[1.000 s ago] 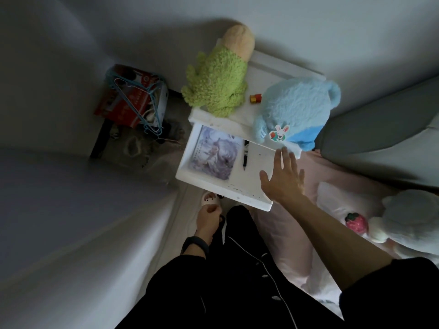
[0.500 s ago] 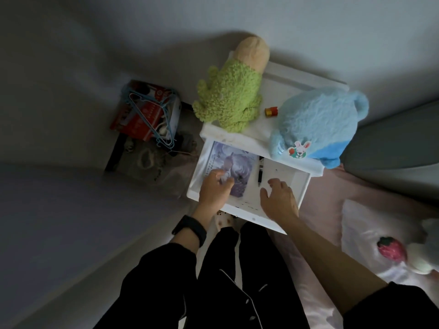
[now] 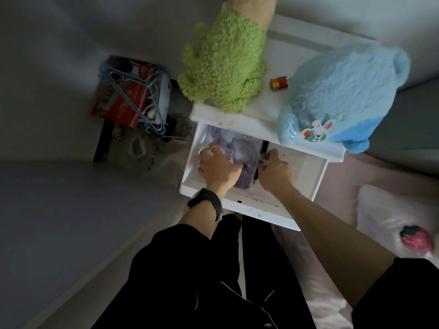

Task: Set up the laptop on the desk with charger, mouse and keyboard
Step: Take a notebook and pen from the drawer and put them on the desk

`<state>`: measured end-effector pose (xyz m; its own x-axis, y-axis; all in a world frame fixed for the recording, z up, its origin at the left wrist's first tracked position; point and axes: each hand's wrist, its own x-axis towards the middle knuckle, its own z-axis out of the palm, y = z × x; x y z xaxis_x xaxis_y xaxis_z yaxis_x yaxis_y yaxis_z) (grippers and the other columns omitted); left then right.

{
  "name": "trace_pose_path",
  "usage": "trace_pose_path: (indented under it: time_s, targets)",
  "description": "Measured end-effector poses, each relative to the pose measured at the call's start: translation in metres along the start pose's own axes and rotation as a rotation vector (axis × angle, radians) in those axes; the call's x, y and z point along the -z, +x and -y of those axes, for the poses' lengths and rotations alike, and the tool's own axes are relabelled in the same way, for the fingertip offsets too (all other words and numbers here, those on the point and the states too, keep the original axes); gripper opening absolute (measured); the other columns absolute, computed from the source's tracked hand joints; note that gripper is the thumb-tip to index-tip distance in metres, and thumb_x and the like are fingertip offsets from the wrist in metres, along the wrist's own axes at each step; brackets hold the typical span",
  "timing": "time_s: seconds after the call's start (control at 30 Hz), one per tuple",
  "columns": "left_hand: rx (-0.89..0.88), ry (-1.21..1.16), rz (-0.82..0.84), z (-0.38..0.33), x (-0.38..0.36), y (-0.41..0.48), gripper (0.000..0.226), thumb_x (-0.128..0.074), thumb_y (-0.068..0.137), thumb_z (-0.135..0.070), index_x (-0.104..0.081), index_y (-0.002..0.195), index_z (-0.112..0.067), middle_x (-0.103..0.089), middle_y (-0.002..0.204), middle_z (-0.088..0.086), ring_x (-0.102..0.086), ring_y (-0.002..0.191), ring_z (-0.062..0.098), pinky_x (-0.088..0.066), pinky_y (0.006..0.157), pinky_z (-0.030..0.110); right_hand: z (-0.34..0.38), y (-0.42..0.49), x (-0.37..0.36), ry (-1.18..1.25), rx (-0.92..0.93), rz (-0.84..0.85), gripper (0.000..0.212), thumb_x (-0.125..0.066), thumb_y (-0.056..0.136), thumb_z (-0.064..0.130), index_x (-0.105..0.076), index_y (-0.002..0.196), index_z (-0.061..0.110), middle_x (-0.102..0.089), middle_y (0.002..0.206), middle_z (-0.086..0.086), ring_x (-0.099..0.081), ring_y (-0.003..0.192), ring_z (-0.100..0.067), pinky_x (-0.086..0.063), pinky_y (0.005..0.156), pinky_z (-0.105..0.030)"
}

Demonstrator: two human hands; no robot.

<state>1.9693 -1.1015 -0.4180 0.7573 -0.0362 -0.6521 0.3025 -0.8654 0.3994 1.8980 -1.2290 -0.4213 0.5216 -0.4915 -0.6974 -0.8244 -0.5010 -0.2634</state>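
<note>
No laptop, charger, mouse or keyboard shows in this view. A white bedside table has its drawer (image 3: 306, 184) pulled out toward me. Inside lies a booklet (image 3: 244, 153) with a purple illustrated cover, and a black pen (image 3: 264, 147) lies along its right edge. My left hand (image 3: 217, 166), with a ring and a black wristband, rests on the booklet with fingers spread. My right hand (image 3: 276, 170) is curled at the booklet's right edge, its thumb and fingers closing round the pen. Its fingertips are hidden.
On the table top sit a green plush toy (image 3: 228, 60), a blue plush toy (image 3: 342, 91) and a small red object (image 3: 279, 83). A red box with blue hangers (image 3: 133, 98) lies on the floor at left. A bed with a pink sheet (image 3: 318, 298) is at right.
My left hand came up from my side into the drawer and onto the booklet. My right hand moved left from the drawer floor to the pen. The camera came closer.
</note>
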Motion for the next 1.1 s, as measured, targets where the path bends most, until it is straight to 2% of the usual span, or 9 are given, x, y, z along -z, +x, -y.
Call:
trace_pose_path:
  time_s: [0.1, 0.17, 0.27, 0.37, 0.47, 0.6, 0.8, 0.93, 1.1]
  targets:
    - [-0.019, -0.038, -0.042, 0.000, -0.002, -0.002, 0.076, -0.072, 0.079, -0.034, -0.030, 0.143, -0.027, -0.024, 0.143, 0.005, -0.045, 0.125, 0.035, -0.045, 0.100, 0.051, -0.007, -0.014, -0.003, -0.070, -0.026, 0.006, 0.023, -0.045, 0.099, 0.026, -0.042, 0.118, 0.013, -0.064, 0.112, -0.021, -0.061, 0.102, -0.043, -0.043, 0.077, -0.041]
    - [-0.012, 0.017, -0.071, 0.000, 0.001, -0.001, 0.080, -0.071, 0.082, -0.037, -0.024, 0.147, -0.026, -0.023, 0.147, 0.007, -0.041, 0.129, 0.038, -0.044, 0.100, 0.052, -0.010, -0.016, -0.002, -0.055, -0.059, -0.010, 0.025, -0.045, 0.097, 0.027, -0.045, 0.116, 0.011, -0.063, 0.117, -0.018, -0.060, 0.105, -0.042, -0.044, 0.080, -0.041]
    - [-0.014, 0.132, -0.106, -0.005, 0.002, 0.002, 0.084, -0.064, 0.089, -0.041, -0.016, 0.153, -0.017, -0.023, 0.154, 0.012, -0.035, 0.135, 0.040, -0.037, 0.106, 0.052, -0.011, -0.012, 0.002, -0.001, -0.081, -0.056, 0.035, -0.046, 0.099, 0.039, -0.048, 0.116, 0.008, -0.061, 0.120, -0.017, -0.060, 0.107, -0.042, -0.046, 0.084, -0.044]
    - [0.001, 0.241, -0.125, -0.009, 0.000, 0.001, 0.083, -0.059, 0.092, -0.038, -0.012, 0.154, -0.010, -0.026, 0.154, 0.017, -0.039, 0.133, 0.042, -0.036, 0.105, 0.051, -0.010, -0.006, 0.005, -0.047, -0.063, -0.085, 0.043, -0.050, 0.099, 0.046, -0.048, 0.117, 0.007, -0.063, 0.117, -0.018, -0.061, 0.106, -0.041, -0.046, 0.081, -0.042]
    - [0.012, 0.317, -0.121, -0.011, -0.002, 0.002, 0.086, -0.063, 0.090, -0.039, -0.011, 0.154, -0.013, -0.030, 0.149, 0.019, -0.043, 0.126, 0.044, -0.040, 0.100, 0.051, -0.011, -0.005, 0.005, -0.081, -0.061, -0.093, 0.044, -0.050, 0.100, 0.046, -0.048, 0.119, 0.006, -0.063, 0.118, -0.019, -0.061, 0.106, -0.042, -0.047, 0.081, -0.043]
    - [0.026, 0.305, -0.110, -0.010, -0.002, 0.006, 0.085, -0.068, 0.086, -0.039, -0.019, 0.150, -0.012, -0.035, 0.142, 0.020, -0.046, 0.122, 0.048, -0.041, 0.099, 0.050, -0.010, -0.008, 0.001, -0.077, -0.063, -0.094, 0.042, -0.049, 0.099, 0.045, -0.050, 0.119, 0.008, -0.064, 0.118, -0.018, -0.061, 0.107, -0.041, -0.046, 0.082, -0.041]
    - [0.067, 0.196, -0.060, -0.010, 0.003, 0.008, 0.087, -0.075, 0.078, -0.043, -0.029, 0.140, -0.004, -0.044, 0.140, 0.022, -0.040, 0.130, 0.042, -0.038, 0.106, 0.046, -0.006, -0.008, -0.002, -0.055, -0.059, -0.130, 0.031, -0.052, 0.099, 0.036, -0.053, 0.115, 0.009, -0.066, 0.114, -0.016, -0.062, 0.103, -0.039, -0.043, 0.077, -0.039]
    - [0.085, 0.103, -0.009, -0.012, 0.014, 0.009, 0.071, -0.075, 0.076, -0.051, -0.044, 0.125, -0.009, -0.060, 0.121, 0.020, -0.056, 0.114, 0.038, -0.055, 0.081, 0.042, -0.003, -0.006, 0.001, -0.035, -0.072, -0.142, 0.028, -0.057, 0.095, 0.029, -0.053, 0.115, 0.009, -0.066, 0.113, -0.015, -0.063, 0.103, -0.038, -0.045, 0.078, -0.039]
    - [-0.003, 0.177, -0.005, -0.020, 0.039, -0.001, 0.057, -0.069, 0.080, -0.057, -0.054, 0.114, -0.014, -0.063, 0.112, 0.007, -0.061, 0.102, 0.031, -0.052, 0.074, 0.037, 0.000, -0.007, 0.002, -0.012, -0.107, -0.125, 0.027, -0.057, 0.091, 0.023, -0.053, 0.113, 0.008, -0.066, 0.108, -0.016, -0.063, 0.102, -0.038, -0.041, 0.075, -0.035]
